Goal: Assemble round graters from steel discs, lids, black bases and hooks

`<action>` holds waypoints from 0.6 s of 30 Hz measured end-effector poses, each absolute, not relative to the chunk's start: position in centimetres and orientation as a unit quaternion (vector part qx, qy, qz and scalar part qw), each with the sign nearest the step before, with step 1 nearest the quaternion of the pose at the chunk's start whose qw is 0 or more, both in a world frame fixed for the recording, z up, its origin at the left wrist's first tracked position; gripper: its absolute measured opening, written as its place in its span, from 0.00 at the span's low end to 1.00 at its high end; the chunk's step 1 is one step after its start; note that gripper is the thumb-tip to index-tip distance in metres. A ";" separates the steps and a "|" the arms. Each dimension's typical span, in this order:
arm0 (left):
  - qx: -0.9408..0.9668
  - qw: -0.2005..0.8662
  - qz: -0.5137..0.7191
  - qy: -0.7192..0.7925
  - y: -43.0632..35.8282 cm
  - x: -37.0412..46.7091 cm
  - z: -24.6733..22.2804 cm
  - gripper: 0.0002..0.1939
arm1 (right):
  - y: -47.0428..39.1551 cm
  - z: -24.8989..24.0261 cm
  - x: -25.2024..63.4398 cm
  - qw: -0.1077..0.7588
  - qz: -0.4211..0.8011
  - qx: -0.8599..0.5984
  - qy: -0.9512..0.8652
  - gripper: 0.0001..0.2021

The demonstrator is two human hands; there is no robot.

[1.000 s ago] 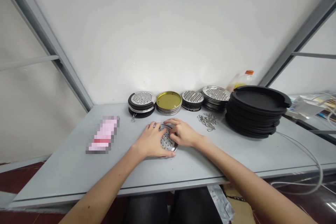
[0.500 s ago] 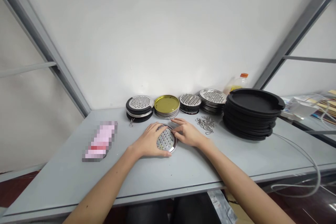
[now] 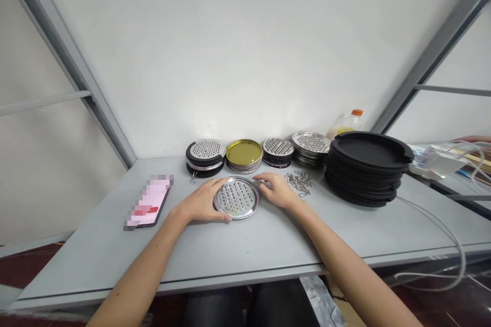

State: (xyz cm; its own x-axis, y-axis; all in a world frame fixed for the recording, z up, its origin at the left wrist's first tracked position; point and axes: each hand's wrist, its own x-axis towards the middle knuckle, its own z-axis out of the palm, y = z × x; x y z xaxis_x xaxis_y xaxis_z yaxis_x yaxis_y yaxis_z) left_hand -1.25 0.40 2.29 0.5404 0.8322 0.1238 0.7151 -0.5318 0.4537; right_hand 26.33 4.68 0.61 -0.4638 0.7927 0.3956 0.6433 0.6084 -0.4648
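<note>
A round metal grater plate (image 3: pixel 238 197) with raised teeth and a shiny rim lies on the grey table in front of me. My left hand (image 3: pixel 202 203) curves around its left side, fingers at the far rim and thumb at the near rim, gripping the edge. By the right rim is my right hand (image 3: pixel 276 190), its fingers loosely bent and apart, the fingertips touching or very near the edge. Just beyond the right hand lies a pile of small metal clips (image 3: pixel 299 182).
Along the wall stand a black-rimmed grater stack (image 3: pixel 207 150), gold-coloured lids (image 3: pixel 244 153), a small grater stack (image 3: pixel 278 149) and larger metal discs (image 3: pixel 311 144). Black round trays (image 3: pixel 364 179) are piled at right, a bottle (image 3: pixel 351 120) behind them. A phone (image 3: pixel 151 202) lies left.
Both hands have drawn outward from the grater plate's middle, the left one farther left, so more of its face shows. The plate has shifted slightly left.
</note>
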 end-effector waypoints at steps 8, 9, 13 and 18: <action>0.853 0.199 0.183 0.445 0.4 -1.1 2.2 0.53 | 4.3 0.9 26.2 0.271 0.155 -0.438 -0.843 0.16; 0.854 0.198 0.180 0.446 0.5 -1.1 2.0 0.53 | 4.3 1.0 26.2 0.268 0.152 -0.442 -0.842 0.16; 0.845 0.188 0.168 0.471 0.7 -1.3 1.3 0.55 | 4.2 1.1 26.3 0.258 0.141 -0.439 -0.849 0.15; 0.840 0.187 0.155 0.485 0.8 -1.5 1.1 0.55 | 4.7 0.7 26.8 0.340 0.108 -0.449 -0.819 0.15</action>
